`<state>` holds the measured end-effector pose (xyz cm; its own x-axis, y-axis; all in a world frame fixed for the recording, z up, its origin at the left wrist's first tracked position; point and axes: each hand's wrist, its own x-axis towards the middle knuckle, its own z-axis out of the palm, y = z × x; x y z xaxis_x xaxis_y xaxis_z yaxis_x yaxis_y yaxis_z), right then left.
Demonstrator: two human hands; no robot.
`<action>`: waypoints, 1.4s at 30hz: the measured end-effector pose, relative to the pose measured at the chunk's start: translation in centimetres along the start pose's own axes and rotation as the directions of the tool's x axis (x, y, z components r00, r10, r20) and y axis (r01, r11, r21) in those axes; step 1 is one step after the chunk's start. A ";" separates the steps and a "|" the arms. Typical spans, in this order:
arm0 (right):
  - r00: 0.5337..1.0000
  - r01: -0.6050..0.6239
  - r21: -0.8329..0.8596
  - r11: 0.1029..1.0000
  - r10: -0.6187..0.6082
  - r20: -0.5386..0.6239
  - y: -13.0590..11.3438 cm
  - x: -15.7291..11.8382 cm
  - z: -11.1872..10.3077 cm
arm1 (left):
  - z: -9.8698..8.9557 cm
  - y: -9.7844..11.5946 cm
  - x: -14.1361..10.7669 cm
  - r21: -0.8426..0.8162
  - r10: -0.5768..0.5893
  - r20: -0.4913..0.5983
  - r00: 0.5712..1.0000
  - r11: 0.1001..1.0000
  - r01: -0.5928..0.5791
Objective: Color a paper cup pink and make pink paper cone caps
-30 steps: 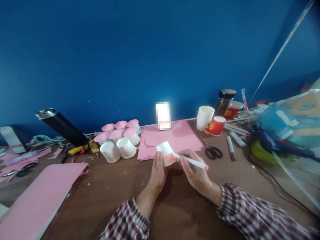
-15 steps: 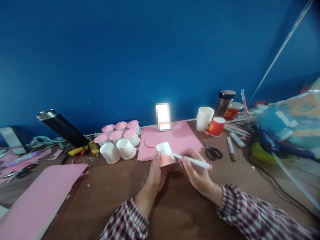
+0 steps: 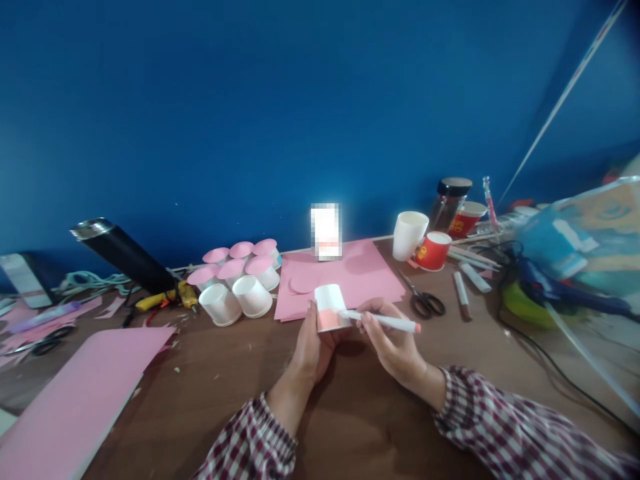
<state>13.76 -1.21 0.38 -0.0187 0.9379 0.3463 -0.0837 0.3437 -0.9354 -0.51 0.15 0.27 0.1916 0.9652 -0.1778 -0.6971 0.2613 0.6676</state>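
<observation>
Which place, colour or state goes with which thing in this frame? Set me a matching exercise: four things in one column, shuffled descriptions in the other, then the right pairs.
Column one
1. Marker
2. Cup in the left hand
3. Black flask
4. Large white cup

Column two
A. Tilted, with a silver-coloured top
B. White above, peach-coloured below
C. Standing upright beside a red cup
D. Held in the right hand

Right pairs: 1-D, 2-B, 3-A, 4-C

White cup (image 3: 330,307) — coral-banded — marker (image 3: 393,323) alongside
</observation>
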 end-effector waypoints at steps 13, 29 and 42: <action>1.000 0.022 -0.120 0.993 -0.021 0.006 -0.3 0.0 -0.1 | 0.0 -0.2 -0.2 0.038 -0.016 0.001 1.000 0.999 0.016; 1.000 0.017 -0.100 0.995 -0.015 0.027 -0.2 0.0 -0.2 | 0.2 0.0 -0.3 0.041 -0.013 0.026 1.000 0.999 0.012; 0.999 0.023 -0.085 0.996 -0.019 0.044 -0.6 0.1 -0.1 | 0.4 0.0 -0.4 0.057 -0.012 0.029 1.000 0.998 0.011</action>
<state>13.90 -1.33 0.93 -0.0606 0.9283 0.3668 0.0011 0.3675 -0.9300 -0.30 -0.19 0.62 0.2198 0.9614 -0.1653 -0.6543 0.2710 0.7060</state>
